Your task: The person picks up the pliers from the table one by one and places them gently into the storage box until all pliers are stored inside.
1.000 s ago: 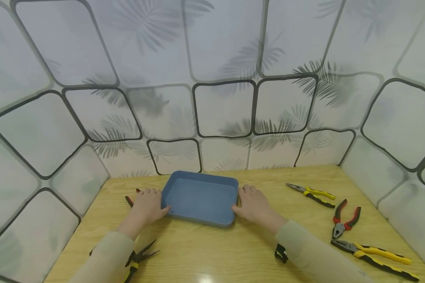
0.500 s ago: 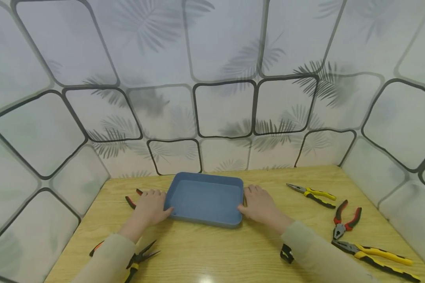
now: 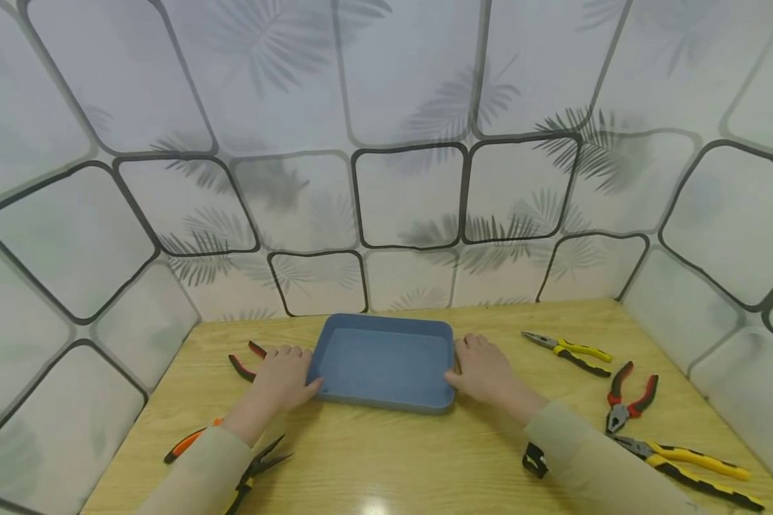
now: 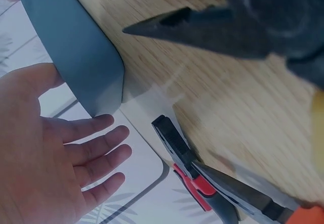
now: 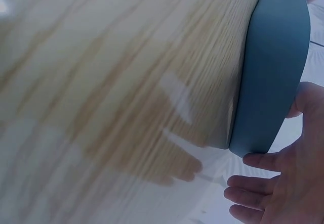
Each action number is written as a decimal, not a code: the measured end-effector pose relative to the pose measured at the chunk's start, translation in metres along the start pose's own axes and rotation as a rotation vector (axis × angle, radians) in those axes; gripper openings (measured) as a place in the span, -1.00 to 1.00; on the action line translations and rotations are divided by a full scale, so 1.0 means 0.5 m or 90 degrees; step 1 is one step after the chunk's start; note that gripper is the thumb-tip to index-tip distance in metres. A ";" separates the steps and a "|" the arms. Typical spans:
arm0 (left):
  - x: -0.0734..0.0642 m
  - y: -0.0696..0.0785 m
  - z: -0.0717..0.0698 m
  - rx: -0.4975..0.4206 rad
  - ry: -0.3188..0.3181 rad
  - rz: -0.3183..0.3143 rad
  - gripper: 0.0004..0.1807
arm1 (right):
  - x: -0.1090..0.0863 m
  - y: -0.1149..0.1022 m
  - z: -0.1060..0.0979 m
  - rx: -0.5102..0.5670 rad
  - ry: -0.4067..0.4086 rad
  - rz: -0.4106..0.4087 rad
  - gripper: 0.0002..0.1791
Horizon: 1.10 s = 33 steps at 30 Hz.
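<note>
A shallow blue rectangular tray (image 3: pixel 386 365) lies on the wooden table toward the back wall, with nothing in it. My left hand (image 3: pixel 282 375) holds its left end, thumb over the rim near the front corner. At the opposite end my right hand (image 3: pixel 486 368) grips the tray in the same way. In the left wrist view, the index fingertip meets the outer corner of the tray wall (image 4: pixel 76 42), while the other fingers extend past it. The right wrist view has the right thumb going behind the tray wall (image 5: pixel 276 67), its tip hidden.
Left of the tray lie red-and-black-handled pliers (image 3: pixel 241 368), an orange-handled tool (image 3: pixel 190 443) and dark long-nosed pliers (image 3: pixel 253 472), partly under the left arm. To the right are yellow-handled long-nose pliers (image 3: pixel 567 352), red-and-black pliers (image 3: pixel 618 411) and larger yellow-and-black pliers (image 3: pixel 689 465).
Both hands and the tray have slid to the right across the table. More of the red-handled pliers and the orange-handled tool on the left now shows.
</note>
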<state>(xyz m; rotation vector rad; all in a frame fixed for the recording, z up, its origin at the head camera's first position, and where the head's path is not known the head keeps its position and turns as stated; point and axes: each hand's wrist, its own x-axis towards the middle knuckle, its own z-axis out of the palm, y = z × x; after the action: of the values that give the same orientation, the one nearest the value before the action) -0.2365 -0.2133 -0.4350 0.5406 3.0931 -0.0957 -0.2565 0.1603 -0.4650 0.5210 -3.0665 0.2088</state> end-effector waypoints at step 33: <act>-0.016 0.053 0.010 -0.002 0.013 0.061 -0.39 | -0.044 0.053 -0.024 -0.038 0.016 -0.017 -0.33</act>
<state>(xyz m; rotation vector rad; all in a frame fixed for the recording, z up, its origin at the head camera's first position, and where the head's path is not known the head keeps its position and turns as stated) -0.2201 -0.1915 -0.4416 0.6925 3.0803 -0.0860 -0.2444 0.1941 -0.4575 0.5523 -3.0281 0.1209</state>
